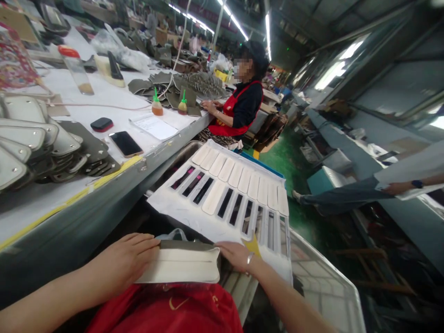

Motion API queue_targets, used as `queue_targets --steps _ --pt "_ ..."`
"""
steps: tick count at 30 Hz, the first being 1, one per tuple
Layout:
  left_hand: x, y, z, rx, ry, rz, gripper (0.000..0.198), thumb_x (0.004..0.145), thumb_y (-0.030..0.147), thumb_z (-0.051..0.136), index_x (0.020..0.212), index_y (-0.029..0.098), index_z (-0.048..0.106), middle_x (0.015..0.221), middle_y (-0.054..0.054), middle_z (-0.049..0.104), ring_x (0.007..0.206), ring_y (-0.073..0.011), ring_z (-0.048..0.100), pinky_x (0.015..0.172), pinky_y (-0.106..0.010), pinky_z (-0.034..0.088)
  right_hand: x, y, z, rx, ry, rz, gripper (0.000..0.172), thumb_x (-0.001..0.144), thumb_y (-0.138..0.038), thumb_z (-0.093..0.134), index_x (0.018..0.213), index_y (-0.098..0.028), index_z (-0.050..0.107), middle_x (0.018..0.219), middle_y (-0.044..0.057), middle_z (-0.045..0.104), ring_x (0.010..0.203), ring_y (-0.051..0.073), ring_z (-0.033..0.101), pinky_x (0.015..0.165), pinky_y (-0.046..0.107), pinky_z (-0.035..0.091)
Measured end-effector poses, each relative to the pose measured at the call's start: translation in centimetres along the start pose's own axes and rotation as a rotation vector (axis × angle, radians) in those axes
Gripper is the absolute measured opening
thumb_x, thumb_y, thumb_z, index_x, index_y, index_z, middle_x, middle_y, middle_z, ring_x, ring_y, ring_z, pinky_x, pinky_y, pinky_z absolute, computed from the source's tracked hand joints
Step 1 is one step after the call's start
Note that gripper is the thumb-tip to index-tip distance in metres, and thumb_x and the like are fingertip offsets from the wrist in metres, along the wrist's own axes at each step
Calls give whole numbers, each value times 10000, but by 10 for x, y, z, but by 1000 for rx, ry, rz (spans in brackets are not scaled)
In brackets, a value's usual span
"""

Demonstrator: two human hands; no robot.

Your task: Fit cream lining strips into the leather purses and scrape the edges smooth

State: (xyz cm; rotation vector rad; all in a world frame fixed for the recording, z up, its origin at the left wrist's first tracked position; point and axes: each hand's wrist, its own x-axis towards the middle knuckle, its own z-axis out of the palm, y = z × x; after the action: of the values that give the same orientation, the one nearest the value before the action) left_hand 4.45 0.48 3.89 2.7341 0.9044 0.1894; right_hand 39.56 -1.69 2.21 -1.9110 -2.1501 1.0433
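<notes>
1. Your red apron (166, 307) fills the bottom of the frame, with a cream-faced piece (183, 266) just above it, lower centre; a dark olive-grey strip shows along the piece's upper edge.
2. Your hands are apart, one at each end of that piece. Your left hand (130, 256) is closed over its left end, thumb hidden; your right hand (236, 256), with a bracelet (249, 258) at the wrist, reaches its right end, but you cannot tell whether those fingers grip or only touch.
3. Beyond your hands, at centre, a white slotted board (169, 201) slopes up and away. Cream strips (236, 175) line its far row; in the near row one more cream strip (213, 196) sits among open slots.
4. On the worktop (107, 99) at left, you have a phone (125, 143), a small black-and-red case (101, 124), a paper sheet (156, 126) and two green-tipped bottles (157, 106). Overlapping grey and cream pieces (24, 138) are heaped at the left edge.
5. Upper centre, a co-worker (248, 106) in a red apron sits with both hands at the worktop's edge. Another person's leg (343, 196) crosses the right side.
</notes>
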Motion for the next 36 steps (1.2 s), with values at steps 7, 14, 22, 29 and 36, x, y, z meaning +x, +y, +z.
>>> queue_targets --steps 7,14,22,29,36 --pt "31 86 29 -180 25 -9 209 855 240 523 1060 248 567 1042 -22 639 950 -203 558 840 -343 423 -75 -19 42 95 480 -334 280 798 -252 595 1071 -202 624 1111 90 584 1047 208 515 925 371 422" --pt "39 100 45 -68 83 -86 196 896 176 417 905 221 608 921 -33 631 886 -192 532 774 -329 376 -74 -31 94 104 745 -326 107 813 -172 558 826 -207 659 1094 66 565 1094 209 471 981 397 373" --pt "50 115 30 -29 -18 -168 248 895 144 361 815 197 589 902 -42 604 854 -218 506 745 -366 361 -76 -51 99 -12 840 -159 158 778 -121 508 746 -203 639 1228 81 505 1194 251 401 1024 451 307" --pt "57 116 25 -24 -46 -223 230 850 121 385 824 204 598 951 -52 602 883 -240 519 728 -381 367 -66 -55 99 217 860 146 193 708 -222 591 875 -164 514 1153 163 519 1122 278 460 961 442 373" --pt "63 113 21 -16 -79 -260 241 830 145 387 783 193 618 914 -92 587 871 -266 542 706 -399 391 -62 -50 104 914 122 465 512 761 -637 447 592 -160 524 459 -3 479 364 107 421 383 238 322"
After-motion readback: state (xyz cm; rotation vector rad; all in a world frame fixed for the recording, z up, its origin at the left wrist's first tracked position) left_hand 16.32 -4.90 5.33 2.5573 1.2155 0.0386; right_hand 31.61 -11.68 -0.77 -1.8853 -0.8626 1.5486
